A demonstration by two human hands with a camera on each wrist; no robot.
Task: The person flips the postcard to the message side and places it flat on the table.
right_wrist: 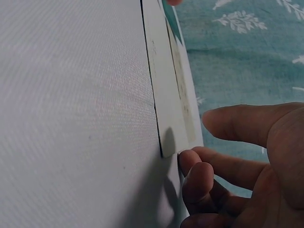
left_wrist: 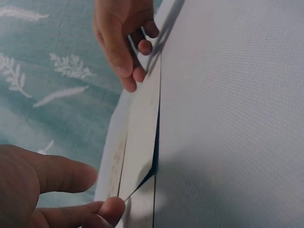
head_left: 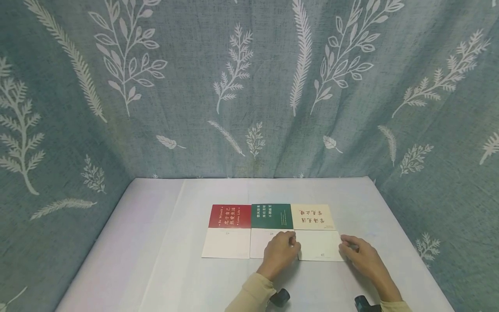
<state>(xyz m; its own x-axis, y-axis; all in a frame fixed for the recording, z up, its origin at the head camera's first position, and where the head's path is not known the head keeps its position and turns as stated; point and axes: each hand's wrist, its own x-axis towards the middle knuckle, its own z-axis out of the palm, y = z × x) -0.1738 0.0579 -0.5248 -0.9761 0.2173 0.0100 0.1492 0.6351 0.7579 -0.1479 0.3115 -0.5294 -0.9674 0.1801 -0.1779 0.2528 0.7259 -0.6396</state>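
A cream card [head_left: 317,246] with a small mark near its lower edge lies at the lower right of a two-row set of cards. My left hand [head_left: 281,251] is at its left edge; in the left wrist view a fingertip touches the card's corner, and the thumb stands apart. That corner tilts up, with dark teal showing underneath. At the opposite edge is my right hand [head_left: 362,255], fingers bent and fingertips right at the card's corner in the right wrist view, thumb raised away. Above the card lies a cream card with brown writing [head_left: 312,216].
A red card [head_left: 230,216] and a green card [head_left: 271,216] continue the upper row leftward. Below them lie two white cards, the left one [head_left: 226,243] in full view, the other partly behind my left hand. A white cloth [head_left: 171,277] covers the table; patterned teal curtains [head_left: 187,86] surround it.
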